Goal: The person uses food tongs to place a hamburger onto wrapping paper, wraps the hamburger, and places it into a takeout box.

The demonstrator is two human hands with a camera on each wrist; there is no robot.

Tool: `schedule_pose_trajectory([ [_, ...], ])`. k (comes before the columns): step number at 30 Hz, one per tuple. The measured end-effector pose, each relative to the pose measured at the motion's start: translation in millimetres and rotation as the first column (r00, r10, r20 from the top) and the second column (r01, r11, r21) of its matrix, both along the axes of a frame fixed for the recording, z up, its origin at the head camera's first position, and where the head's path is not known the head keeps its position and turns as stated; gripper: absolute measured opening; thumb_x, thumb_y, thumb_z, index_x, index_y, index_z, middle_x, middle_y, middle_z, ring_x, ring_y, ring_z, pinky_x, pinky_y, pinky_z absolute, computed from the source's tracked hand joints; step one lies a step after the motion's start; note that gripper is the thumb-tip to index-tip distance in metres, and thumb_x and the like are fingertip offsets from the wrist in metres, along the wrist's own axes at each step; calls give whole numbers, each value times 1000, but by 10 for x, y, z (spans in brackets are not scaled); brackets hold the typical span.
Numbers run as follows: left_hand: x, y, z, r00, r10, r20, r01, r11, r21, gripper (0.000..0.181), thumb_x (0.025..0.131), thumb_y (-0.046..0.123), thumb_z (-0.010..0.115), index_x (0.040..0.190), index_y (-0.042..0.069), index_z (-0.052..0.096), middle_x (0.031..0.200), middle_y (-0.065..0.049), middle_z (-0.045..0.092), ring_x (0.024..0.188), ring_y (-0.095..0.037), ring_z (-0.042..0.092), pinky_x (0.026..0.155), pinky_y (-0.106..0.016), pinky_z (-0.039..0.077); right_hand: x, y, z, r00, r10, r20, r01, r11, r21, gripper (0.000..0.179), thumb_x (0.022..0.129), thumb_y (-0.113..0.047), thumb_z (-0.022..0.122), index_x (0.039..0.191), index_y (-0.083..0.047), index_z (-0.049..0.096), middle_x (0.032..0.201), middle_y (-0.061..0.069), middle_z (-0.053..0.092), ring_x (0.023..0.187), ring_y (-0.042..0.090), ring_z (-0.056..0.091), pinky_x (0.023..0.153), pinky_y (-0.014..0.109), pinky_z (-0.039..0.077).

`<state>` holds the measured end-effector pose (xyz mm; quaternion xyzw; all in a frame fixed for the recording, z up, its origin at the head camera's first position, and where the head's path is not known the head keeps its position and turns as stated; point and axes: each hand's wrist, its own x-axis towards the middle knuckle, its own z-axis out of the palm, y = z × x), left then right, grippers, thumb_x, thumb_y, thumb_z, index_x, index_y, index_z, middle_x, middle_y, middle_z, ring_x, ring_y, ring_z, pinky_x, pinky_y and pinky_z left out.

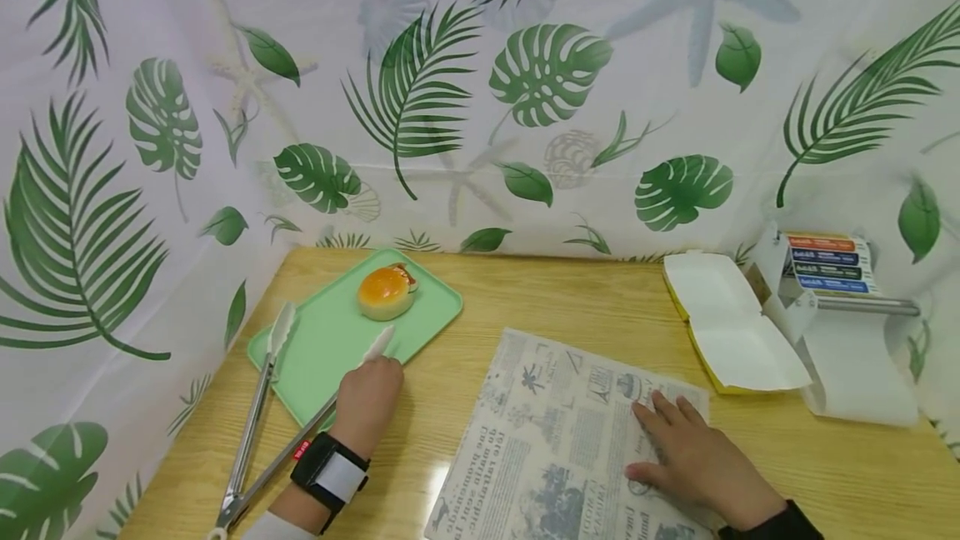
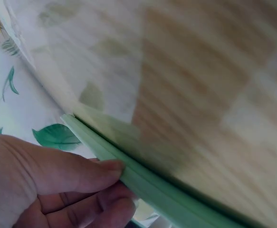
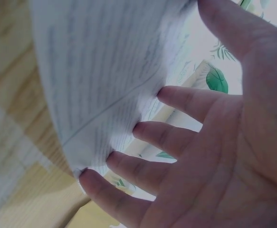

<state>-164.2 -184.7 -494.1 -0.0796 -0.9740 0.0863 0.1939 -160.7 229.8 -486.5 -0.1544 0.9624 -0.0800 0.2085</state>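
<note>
My left hand [image 1: 371, 397] is at the near right edge of a green tray [image 1: 322, 323]. In the left wrist view, its thumb and curled fingers pinch the tray's rim [image 2: 150, 187]. Metal tongs [image 1: 251, 432] with white tips lie spread in a V, one tip on the tray's left side; the other arm passes under or behind my left hand. On the tray sits a burger [image 1: 384, 293] with a glossy bun and reddish filling at one side. My right hand [image 1: 697, 461] rests, fingers spread, on a newsprint-patterned wrapping paper sheet [image 1: 547, 432], fingertips touching it.
A yellow takeaway box [image 1: 720, 298] with white inside lies open at the back right. Beside it stands a roll dispenser [image 1: 862, 365] with a white sheet hanging down and coloured labels on top. A leaf-printed curtain [image 1: 450, 107] borders the wooden table [image 1: 585, 290].
</note>
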Motion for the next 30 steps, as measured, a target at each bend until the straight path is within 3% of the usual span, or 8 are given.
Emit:
schedule_pose_trajectory([
  [18, 3, 313, 61, 991, -71, 114, 71, 997, -2, 21, 82, -3, 76, 69, 6, 61, 68, -7, 66, 61, -19, 67, 46, -34, 53, 19, 35, -10, 1000, 7, -9, -8, 1000, -27, 102, 80, -75, 63, 152, -5, 45, 159, 32, 37, 143, 63, 31, 104, 74, 39],
  [30, -18, 336, 16, 994, -54, 93, 56, 998, -17, 21, 83, -1, 76, 68, 7, 63, 67, -7, 66, 59, -18, 67, 45, -33, 53, 23, 9, 22, 1000, -6, -11, 6, 1000, -22, 101, 79, -72, 66, 152, -4, 46, 158, 32, 37, 143, 63, 32, 104, 75, 39],
])
